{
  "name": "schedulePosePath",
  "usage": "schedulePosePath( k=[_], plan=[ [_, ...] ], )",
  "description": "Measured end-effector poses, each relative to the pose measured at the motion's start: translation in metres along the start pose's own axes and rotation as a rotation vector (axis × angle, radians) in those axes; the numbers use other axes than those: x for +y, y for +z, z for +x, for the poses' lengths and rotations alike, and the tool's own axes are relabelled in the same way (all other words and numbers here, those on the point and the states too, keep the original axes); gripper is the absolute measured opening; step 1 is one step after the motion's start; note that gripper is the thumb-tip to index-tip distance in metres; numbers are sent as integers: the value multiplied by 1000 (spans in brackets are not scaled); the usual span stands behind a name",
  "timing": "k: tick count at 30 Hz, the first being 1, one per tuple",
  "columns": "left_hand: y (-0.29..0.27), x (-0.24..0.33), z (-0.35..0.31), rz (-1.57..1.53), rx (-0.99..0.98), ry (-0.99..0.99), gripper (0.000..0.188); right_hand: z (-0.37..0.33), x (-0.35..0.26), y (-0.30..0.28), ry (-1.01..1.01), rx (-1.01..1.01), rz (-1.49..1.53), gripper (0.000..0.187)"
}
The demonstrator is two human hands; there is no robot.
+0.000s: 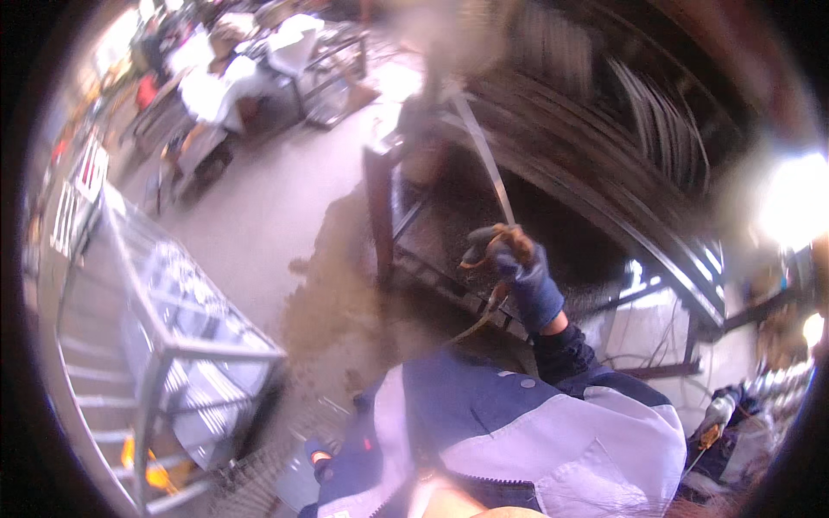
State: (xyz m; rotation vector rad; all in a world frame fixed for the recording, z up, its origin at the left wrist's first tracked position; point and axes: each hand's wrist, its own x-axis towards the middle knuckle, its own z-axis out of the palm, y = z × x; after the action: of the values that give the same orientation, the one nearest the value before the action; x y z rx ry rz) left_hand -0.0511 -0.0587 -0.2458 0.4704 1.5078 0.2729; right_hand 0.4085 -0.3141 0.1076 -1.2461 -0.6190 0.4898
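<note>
My right hand (pixel 524 274), in a worn blue glove with brown-stained fingers, is closed round the grip of what looks like a spray gun (pixel 475 250). From it a long, thin, pale lance (pixel 485 160) points away toward a dark, ribbed piece on a metal frame; whether its far part is rod or jet is blurred. A thin yellowish hose (pixel 475 326) hangs below the grip. At the lower left, beside my jacket, a bit of my left hand (pixel 320 456) shows near the cuff; its fingers cannot be made out.
A grey metal-framed rack (pixel 164 341) stands at the left, with a yellow object (pixel 151 466) low in it. Wet, brownish floor (pixel 332 293) lies ahead. Cluttered carts (pixel 216 91) stand far left. At the right, another person's gloved hand (pixel 717 419) holds a thin rod.
</note>
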Motion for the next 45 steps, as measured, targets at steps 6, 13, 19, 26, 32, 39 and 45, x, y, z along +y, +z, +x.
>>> schedulePosePath(
  k=[6, 13, 19, 26, 32, 39, 45],
  plan=[
    [208, 127, -90, 878, -444, 830, 34, -1, -8, -168, -471, 560, -210, 33],
    [529, 173, -301, 703, -1282, 1279, 26, -33, -23, -302, -549, 912, -406, 36],
    [745, 90, -396, 1277, -886, 2422, 44, -38, -14, -310, -461, 982, -218, 35],
    [927, 4, -449, 1237, -1167, 1546, 65, -41, -17, -304, -573, 1000, -741, 37],
    [1007, 0, -446, 1252, -936, 1854, 55, -42, -10, -306, -428, 1102, -296, 34],
    [946, 128, -416, 224, -1470, 576, 62, -52, 1, -313, -407, 1043, -1336, 39],
    [815, 195, -435, 308, -1326, 1095, 51, -53, -6, -325, -504, 983, -1290, 30]
  ],
)
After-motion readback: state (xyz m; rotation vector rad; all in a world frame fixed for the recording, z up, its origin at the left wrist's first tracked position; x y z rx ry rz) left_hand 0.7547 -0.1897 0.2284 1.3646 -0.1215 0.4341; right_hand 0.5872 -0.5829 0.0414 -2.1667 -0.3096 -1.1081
